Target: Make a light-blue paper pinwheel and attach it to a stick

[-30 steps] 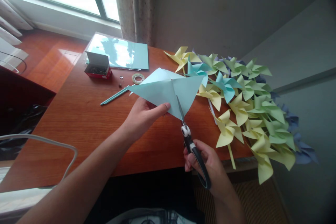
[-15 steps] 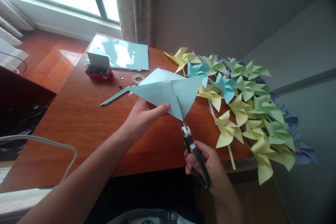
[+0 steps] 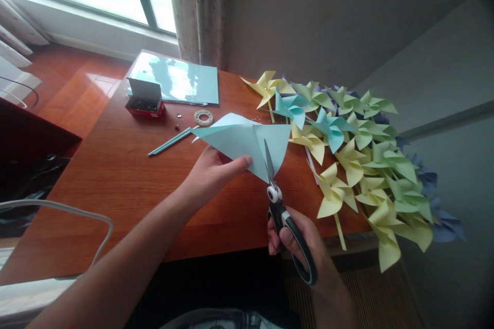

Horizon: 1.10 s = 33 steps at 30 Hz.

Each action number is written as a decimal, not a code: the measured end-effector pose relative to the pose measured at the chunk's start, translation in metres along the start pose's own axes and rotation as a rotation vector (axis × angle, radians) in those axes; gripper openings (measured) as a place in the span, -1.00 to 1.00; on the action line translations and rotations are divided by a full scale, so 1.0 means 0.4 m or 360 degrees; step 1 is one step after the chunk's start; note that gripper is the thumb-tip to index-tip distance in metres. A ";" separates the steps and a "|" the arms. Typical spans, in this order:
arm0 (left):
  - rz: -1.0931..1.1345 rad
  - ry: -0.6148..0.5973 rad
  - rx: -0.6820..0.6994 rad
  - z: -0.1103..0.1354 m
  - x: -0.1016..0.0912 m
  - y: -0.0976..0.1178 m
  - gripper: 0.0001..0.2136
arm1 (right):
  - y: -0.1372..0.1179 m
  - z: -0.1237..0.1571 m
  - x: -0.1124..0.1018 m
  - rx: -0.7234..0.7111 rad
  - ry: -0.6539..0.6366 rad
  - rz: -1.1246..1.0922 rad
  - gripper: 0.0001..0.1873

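Note:
My left hand (image 3: 218, 169) pinches a light blue sheet of paper (image 3: 239, 141) by its near edge, thumb on top and the other fingers hidden underneath. Creases cross the paper, and its corners are bent at different heights. In my right hand (image 3: 297, 236) are black and white scissors (image 3: 275, 195), their handles wrapped by my fingers. The blades stand slightly apart at the paper's near right corner, pointing toward its middle.
Several yellow, green, blue and purple paper pinwheels (image 3: 334, 190) cover the table's right side. Beyond my left hand are light blue sticks (image 3: 170, 142), a tape roll (image 3: 203, 117), a small red box (image 3: 145, 98) and a plastic-wrapped stack of blue paper (image 3: 185, 82). A white cable (image 3: 88, 209) curves at the left.
The scissors' blades have spread apart and the handles have opened wider. The paper has tipped, its far part now lower in view. My left hand has barely moved.

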<state>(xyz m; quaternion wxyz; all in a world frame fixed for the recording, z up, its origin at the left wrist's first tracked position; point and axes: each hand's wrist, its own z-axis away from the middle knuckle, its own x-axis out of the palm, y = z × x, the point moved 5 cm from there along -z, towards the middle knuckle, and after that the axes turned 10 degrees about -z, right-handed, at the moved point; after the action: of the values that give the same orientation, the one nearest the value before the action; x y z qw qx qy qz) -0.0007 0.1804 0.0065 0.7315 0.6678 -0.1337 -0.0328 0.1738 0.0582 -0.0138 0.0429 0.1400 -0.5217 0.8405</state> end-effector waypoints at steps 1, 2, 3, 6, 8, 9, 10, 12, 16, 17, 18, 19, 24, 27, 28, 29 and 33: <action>-0.0012 -0.0015 -0.0004 0.000 0.001 0.001 -0.92 | 0.000 -0.001 0.000 -0.0003 -0.0009 0.0009 -0.48; -0.0025 -0.0028 -0.0011 0.000 0.002 0.001 -0.91 | 0.001 -0.002 0.001 -0.0005 -0.0013 0.0014 -0.48; -0.0038 -0.0045 -0.0021 0.001 0.003 0.001 -0.91 | 0.001 -0.003 0.002 -0.0007 -0.0015 0.0014 -0.49; -0.0083 -0.0075 -0.0051 0.003 0.006 0.001 -0.88 | -0.001 -0.006 0.005 -0.0019 -0.0003 0.0002 -0.49; -0.0115 -0.0064 -0.0071 0.006 0.007 0.000 -0.86 | -0.003 -0.008 0.008 -0.0025 -0.0001 -0.0008 -0.49; -0.0124 -0.0053 -0.0078 0.006 0.007 0.000 -0.85 | -0.004 -0.009 0.009 -0.0022 -0.0003 -0.0012 -0.49; -0.0128 -0.0046 -0.0083 0.007 0.008 0.000 -0.83 | -0.004 -0.010 0.010 -0.0017 -0.0007 -0.0014 -0.48; -0.0120 -0.0042 -0.0081 0.007 0.009 0.001 -0.81 | -0.004 -0.010 0.011 -0.0007 -0.0012 -0.0020 -0.48; -0.0107 -0.0067 -0.0044 0.006 0.013 0.003 -0.81 | -0.004 -0.009 0.009 -0.0001 0.0004 -0.0012 -0.47; -0.0103 -0.0081 -0.0032 0.006 0.014 0.004 -0.82 | -0.004 -0.009 0.009 0.0001 0.0011 -0.0006 -0.47; -0.0102 -0.0090 -0.0020 0.006 0.015 0.004 -0.82 | -0.004 -0.009 0.008 0.0004 0.0013 0.0001 -0.46; -0.0102 -0.0083 -0.0012 0.005 0.015 0.004 -0.81 | -0.004 -0.008 0.008 0.0004 0.0010 0.0010 -0.46; -0.0127 0.0039 0.0004 0.003 0.003 0.006 -0.83 | -0.002 -0.007 0.009 0.0012 -0.0031 0.0059 -0.43; -0.0186 0.0011 -0.0002 0.002 0.004 0.006 -0.85 | -0.002 -0.007 0.009 0.0036 -0.0030 0.0069 -0.42; -0.0208 0.0000 -0.0002 0.002 0.005 0.005 -0.84 | -0.003 -0.006 0.009 0.0044 -0.0027 0.0070 -0.43; -0.0224 -0.0007 0.0002 0.003 0.005 0.004 -0.82 | -0.004 -0.006 0.010 0.0050 -0.0023 0.0070 -0.43; -0.0258 -0.0044 0.0020 0.004 0.011 0.001 -0.79 | -0.005 -0.008 0.011 0.0069 -0.0022 0.0062 -0.45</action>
<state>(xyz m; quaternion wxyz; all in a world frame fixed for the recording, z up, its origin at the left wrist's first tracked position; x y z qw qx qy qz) 0.0030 0.1778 0.0076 0.7204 0.6804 -0.0896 -0.1003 0.1692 0.0617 -0.0124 0.0199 0.1364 -0.5062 0.8513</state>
